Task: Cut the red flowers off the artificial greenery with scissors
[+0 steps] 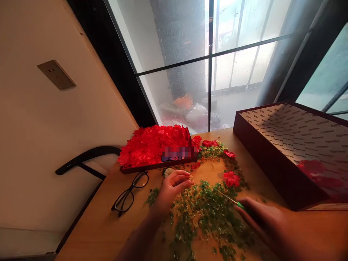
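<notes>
My left hand [174, 184] is closed in a pinch above the table, at the left edge of the green clippings. Something small and pale shows at its fingertips, too small to name. In my right hand [258, 215], fingers wrap round the green handle of a thin-shafted metal tool [230, 199]. Its narrow tip points left, over a spread pile of small green sprigs [209, 206]. Red artificial flowers [231, 178] lie around the greenery, and a pale flower [168, 172] sits just behind my left hand.
A shallow tray [160, 166] heaped with red flowers [154, 143] stands at the back left. Black-framed eyeglasses [132, 186] lie left of my hand. A large dark red box [261, 159] takes up the right side. Behind the table is a window [185, 90]; a chair armrest [87, 156] juts at left.
</notes>
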`<state>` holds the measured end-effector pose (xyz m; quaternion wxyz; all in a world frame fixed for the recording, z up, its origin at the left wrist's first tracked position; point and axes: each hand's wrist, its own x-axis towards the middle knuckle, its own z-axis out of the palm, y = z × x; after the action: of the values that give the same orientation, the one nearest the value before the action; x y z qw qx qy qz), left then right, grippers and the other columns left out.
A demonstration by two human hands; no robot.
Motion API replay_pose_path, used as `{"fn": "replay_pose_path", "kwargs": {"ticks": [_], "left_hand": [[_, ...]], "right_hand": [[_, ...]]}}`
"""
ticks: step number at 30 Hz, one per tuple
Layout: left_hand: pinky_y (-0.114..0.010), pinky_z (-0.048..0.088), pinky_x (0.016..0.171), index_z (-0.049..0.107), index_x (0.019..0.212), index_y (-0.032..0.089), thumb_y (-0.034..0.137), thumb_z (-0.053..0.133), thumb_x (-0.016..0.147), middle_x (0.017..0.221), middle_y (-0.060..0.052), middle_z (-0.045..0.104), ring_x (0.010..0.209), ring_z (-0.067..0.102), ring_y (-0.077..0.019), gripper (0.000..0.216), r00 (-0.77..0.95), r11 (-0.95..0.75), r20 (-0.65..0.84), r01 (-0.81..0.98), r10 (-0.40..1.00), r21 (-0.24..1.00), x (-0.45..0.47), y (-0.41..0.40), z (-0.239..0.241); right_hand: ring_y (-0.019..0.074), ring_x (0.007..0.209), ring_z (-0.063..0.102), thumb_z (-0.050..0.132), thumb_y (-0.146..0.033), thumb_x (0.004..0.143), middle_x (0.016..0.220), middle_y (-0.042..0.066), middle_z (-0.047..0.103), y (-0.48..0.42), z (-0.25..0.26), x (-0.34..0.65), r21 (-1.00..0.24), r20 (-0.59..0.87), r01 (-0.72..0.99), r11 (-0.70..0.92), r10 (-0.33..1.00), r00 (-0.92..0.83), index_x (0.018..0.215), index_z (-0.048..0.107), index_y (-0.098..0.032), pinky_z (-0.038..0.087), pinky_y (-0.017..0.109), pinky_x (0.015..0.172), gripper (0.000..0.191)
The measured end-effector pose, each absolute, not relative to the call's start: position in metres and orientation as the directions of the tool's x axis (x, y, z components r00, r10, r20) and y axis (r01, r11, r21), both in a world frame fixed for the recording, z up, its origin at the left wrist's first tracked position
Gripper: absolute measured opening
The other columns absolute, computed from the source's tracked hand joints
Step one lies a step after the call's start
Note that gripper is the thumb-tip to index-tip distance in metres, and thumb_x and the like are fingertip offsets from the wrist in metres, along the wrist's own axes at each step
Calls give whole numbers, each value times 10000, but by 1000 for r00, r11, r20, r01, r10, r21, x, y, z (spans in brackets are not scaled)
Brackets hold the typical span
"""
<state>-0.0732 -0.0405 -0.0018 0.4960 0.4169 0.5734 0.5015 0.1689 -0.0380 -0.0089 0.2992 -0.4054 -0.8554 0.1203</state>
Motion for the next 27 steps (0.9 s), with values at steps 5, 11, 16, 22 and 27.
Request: {"fn": "replay_pose_path", "kwargs": {"ticks": [5, 11, 16, 22, 27], "left_hand": [[-236, 443, 718, 602, 762, 185, 199, 657, 592, 793, -10, 630, 775, 596, -145, 178, -94, 213, -241, -243, 966, 946, -62, -47, 1], [-205, 438, 705, 612, 742, 201, 175, 656, 594, 720, 20, 623, 739, 589, -114, 157, -94, 207, -242, -283, 966, 936, -65, -46, 3], [-218, 439, 728, 613, 704, 186, 175, 646, 600, 778, 6, 627, 762, 574, -117, 109, -84, 189, -219, -270, 972, 944, -63, -48, 8], [-239, 438, 778, 613, 751, 182, 188, 601, 658, 765, -1, 633, 789, 581, -122, 93, -4, 229, -239, -265, 971, 937, -62, -48, 7], [-271, 421, 816, 609, 783, 178, 207, 631, 629, 841, -14, 638, 850, 581, -155, 158, -100, 223, -246, -194, 964, 955, -69, -41, -11]], "right_hand": [[111, 512, 555, 288, -346, 849, 641, 34, 618, -22, -4, 141, -486, 335, 552, 678, 728, -599, 800, 570, -201, 433, 184, 495, 321], [108, 533, 555, 282, -319, 854, 669, 34, 611, -22, -2, 138, -494, 300, 555, 670, 730, -614, 818, 559, -199, 424, 184, 508, 304], [117, 537, 562, 285, -325, 854, 663, 37, 612, -22, -1, 136, -462, 334, 556, 691, 717, -612, 794, 558, -197, 414, 192, 502, 307], [116, 552, 557, 287, -334, 857, 667, 21, 602, -23, -4, 130, -488, 235, 584, 649, 742, -629, 820, 525, -198, 385, 197, 496, 277], [117, 558, 554, 295, -335, 855, 677, 25, 606, -18, -19, 131, -520, 208, 612, 596, 783, -586, 841, 523, -192, 383, 199, 518, 269]]}}
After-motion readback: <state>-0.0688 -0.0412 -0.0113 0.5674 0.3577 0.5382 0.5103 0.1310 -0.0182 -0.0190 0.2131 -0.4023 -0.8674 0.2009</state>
